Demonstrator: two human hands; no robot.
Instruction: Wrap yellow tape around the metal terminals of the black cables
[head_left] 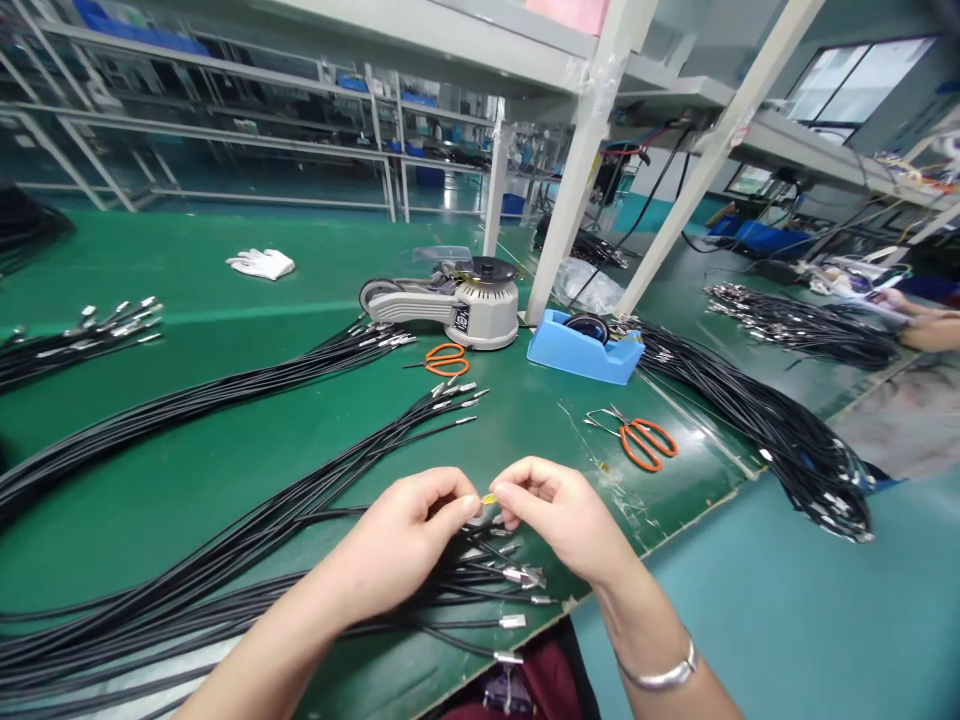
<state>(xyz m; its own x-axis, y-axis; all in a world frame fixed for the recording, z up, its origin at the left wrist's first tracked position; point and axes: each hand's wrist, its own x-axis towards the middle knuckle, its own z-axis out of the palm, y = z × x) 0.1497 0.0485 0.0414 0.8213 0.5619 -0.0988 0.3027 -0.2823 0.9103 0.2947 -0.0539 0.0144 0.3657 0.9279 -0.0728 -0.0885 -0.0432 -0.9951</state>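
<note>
Pinched between thumb and finger, a small piece of yellow tape (489,498) is in my right hand (562,515). My left hand (409,535) is closed at the fingertips right beside it, on the end of a black cable (330,513) that runs in from the left; the fingers hide most of that end. The tape spans the small gap between both sets of fingertips. Below my hands lie several black cables with silver metal connectors (517,575). Another bundle of cables (375,437) fans out just beyond my left hand.
A grey tape dispenser (484,310) stands behind, with orange-handled scissors (448,360) before it. A blue tape holder (585,350) and a second pair of scissors (649,443) are to the right. A white glove (262,263) lies far left. Another person's arm (930,330) shows at far right.
</note>
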